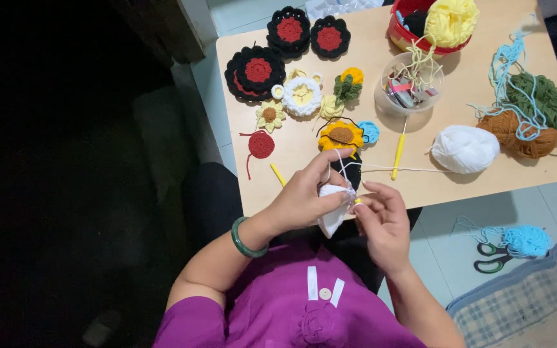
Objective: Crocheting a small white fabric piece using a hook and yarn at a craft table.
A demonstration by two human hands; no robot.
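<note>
A small white crochet piece (334,207) is pinched in the left hand (304,196), fingers narrowly closed on it. Just beside those fingers, a yellow hook (357,201) is gripped by the right hand (385,222). White yarn (388,169) is stretched from the fingertips to the white ball (465,149).

A small white crocheted piece (332,212) hangs in the air just off the table's (459,183) near edge, pinched at its top so that its lower part droops to a soft point. A thin white strand (394,169) runs from it across the near part of the table to a white yarn ball (465,149), which rests near the near right corner.
</note>
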